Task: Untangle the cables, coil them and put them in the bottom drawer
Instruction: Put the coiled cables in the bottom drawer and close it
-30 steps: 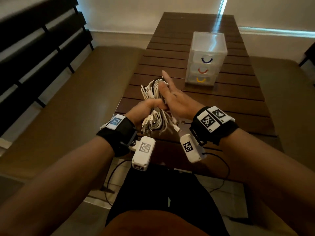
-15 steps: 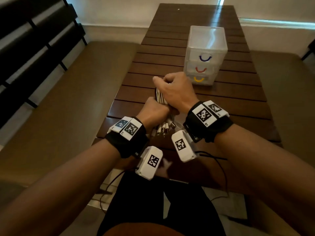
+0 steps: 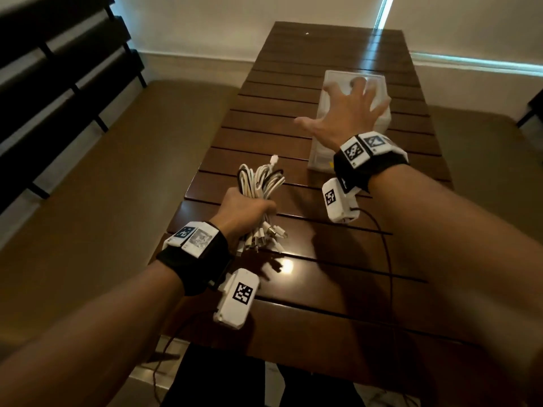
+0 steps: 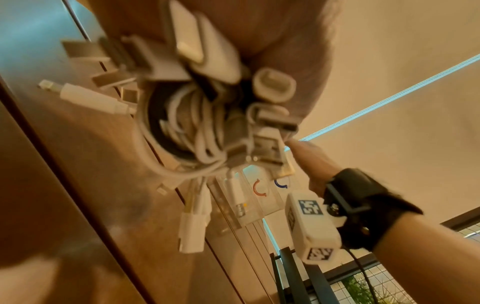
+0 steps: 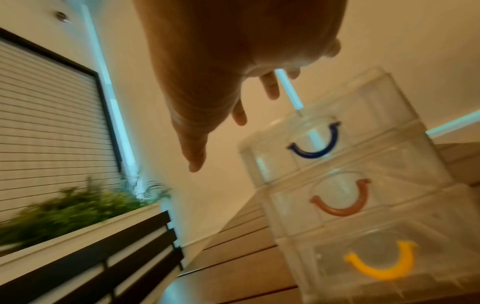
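A: Head view first. Where are the cables (image 3: 261, 183)?

B: Bunched in the left hand (image 3: 244, 211), fingers curled tight round the middle of the bundle. The looped ends stick out toward the far side, the plugs (image 3: 269, 237) hang out on the near side, just above the bench (image 3: 338, 318).

A: Mostly white?

B: White, with at least one dark strand among them. The left wrist view shows the coil end-on (image 4: 187, 123), with flat and rounded white plugs (image 4: 192, 232) fanned round it.

A: And the right hand (image 3: 349, 113)?

B: Grip apart, fingers spread wide, holding nothing. It is stretched out over the top of the clear drawer box (image 3: 320, 160), which stands on the bench to the far right of the cable bundle. I cannot tell whether the fingers touch the lid.

A: The drawers themselves?

B: The right wrist view shows three stacked drawers, all pushed in: a blue handle (image 5: 314, 144) on top, a red handle (image 5: 340, 199) in the middle, and the bottom drawer (image 5: 389, 273) with a yellow handle (image 5: 381, 265). The right hand's fingers (image 5: 270, 86) hang above the box there.

A: So the cables are well apart from it?

B: Yes, nearer and to the left.
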Motion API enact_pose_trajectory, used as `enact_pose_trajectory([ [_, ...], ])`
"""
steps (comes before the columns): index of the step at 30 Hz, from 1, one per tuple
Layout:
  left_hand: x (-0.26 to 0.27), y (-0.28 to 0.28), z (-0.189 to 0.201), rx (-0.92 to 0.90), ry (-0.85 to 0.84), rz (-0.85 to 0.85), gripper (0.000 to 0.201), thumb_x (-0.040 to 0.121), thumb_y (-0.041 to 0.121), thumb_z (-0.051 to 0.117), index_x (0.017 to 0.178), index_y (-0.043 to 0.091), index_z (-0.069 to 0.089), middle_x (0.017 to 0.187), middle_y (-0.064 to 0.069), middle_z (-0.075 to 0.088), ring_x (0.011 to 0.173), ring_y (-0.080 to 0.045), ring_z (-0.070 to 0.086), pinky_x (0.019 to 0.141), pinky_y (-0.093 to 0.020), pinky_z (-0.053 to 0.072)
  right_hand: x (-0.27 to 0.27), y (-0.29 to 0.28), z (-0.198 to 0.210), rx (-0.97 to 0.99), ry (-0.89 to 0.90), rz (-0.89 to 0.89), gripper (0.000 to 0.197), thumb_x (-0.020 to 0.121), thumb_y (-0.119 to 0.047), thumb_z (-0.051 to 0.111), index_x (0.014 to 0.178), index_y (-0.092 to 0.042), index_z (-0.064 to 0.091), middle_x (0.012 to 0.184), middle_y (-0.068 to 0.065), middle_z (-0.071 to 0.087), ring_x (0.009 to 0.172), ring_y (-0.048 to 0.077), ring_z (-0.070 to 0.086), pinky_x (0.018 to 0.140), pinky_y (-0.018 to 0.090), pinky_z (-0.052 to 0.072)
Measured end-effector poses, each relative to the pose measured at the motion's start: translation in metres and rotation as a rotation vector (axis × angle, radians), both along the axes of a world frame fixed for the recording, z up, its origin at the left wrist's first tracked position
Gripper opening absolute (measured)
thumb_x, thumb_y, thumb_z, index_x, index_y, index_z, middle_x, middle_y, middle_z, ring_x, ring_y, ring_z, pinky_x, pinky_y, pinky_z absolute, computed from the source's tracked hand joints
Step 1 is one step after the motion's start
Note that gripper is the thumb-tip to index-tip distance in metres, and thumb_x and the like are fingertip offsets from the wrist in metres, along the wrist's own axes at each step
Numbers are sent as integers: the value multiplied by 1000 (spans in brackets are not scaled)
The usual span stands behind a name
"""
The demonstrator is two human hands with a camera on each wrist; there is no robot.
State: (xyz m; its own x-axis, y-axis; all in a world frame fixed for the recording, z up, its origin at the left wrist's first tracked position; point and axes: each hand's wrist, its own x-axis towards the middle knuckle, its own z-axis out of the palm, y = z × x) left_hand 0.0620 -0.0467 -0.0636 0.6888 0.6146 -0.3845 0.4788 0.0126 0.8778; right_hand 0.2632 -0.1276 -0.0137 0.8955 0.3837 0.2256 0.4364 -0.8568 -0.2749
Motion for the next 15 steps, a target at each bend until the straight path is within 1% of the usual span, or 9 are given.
enact_pose_trajectory([
  [1, 1, 1, 0, -2, 4, -18, 15, 73, 2, 70, 86, 3, 63, 70, -10, 60, 49, -15, 54, 43, -21, 44, 11, -1, -2, -43, 43, -65, 83, 69, -78, 57, 137, -34, 41, 153, 14, 20, 145, 43, 6, 109, 70, 0],
  [2, 3, 2, -2, -4, 5, -24, 15, 73, 1, 70, 86, 2, 64, 69, -11, 60, 48, -14, 54, 43, -21, 43, 20, 0, -4, -66, 86, -113, 85, 67, -81, 55, 137, -34, 42, 155, 16, 17, 145, 45, 2, 106, 73, -3],
  [3, 4, 3, -3, -9, 6, -27, 16, 72, 1, 70, 87, 1, 65, 70, -11, 60, 47, -13, 55, 42, -20, 43, 26, 2, -6, -93, 122, -142, 87, 66, -83, 54, 137, -33, 43, 155, 16, 16, 144, 47, 3, 105, 74, -2],
  [6, 6, 5, -5, -27, 11, -39, 23, 71, 0, 70, 93, -1, 65, 74, -12, 62, 49, -13, 56, 43, -20, 44, 28, 7, -7, -169, 135, -172, 80, 69, -79, 52, 133, -32, 45, 147, 15, 28, 134, 47, 25, 104, 73, 14],
  [8, 4, 7, -4, -30, 5, -51, 16, 73, 0, 70, 87, 2, 65, 71, -10, 62, 48, -12, 56, 44, -21, 45, 24, 7, -7, -174, 107, -172, 73, 71, -72, 51, 131, -31, 47, 141, 13, 33, 128, 46, 33, 102, 70, 22],
  [9, 3, 6, -1, -21, -1, -62, 10, 74, -1, 69, 82, 5, 65, 67, -8, 61, 46, -11, 55, 43, -21, 44, 20, 6, -7, -176, 99, -168, 72, 71, -71, 51, 131, -31, 47, 140, 13, 34, 127, 45, 34, 101, 69, 23],
  [11, 1, 5, 2, 11, -31, -82, 10, 76, -1, 68, 76, 8, 64, 61, -4, 59, 44, -9, 53, 42, -21, 43, 7, 3, -6, -181, 97, -146, 72, 71, -70, 53, 131, -31, 47, 141, 12, 34, 128, 45, 34, 101, 69, 23],
  [13, -3, 2, 7, 65, -83, -97, 13, 76, -2, 69, 73, 9, 63, 61, -2, 59, 48, -9, 56, 44, -20, 44, -13, -1, -7, -178, 97, -105, 73, 70, -70, 54, 132, -32, 46, 143, 12, 33, 130, 45, 33, 102, 70, 22],
  [15, -9, 0, 11, 153, -148, -128, 17, 75, -3, 70, 72, 12, 63, 63, 0, 62, 51, -5, 59, 47, -17, 47, -39, -6, -8, -182, 99, -55, 74, 70, -72, 55, 132, -32, 45, 144, 12, 32, 131, 44, 31, 101, 70, 21],
])
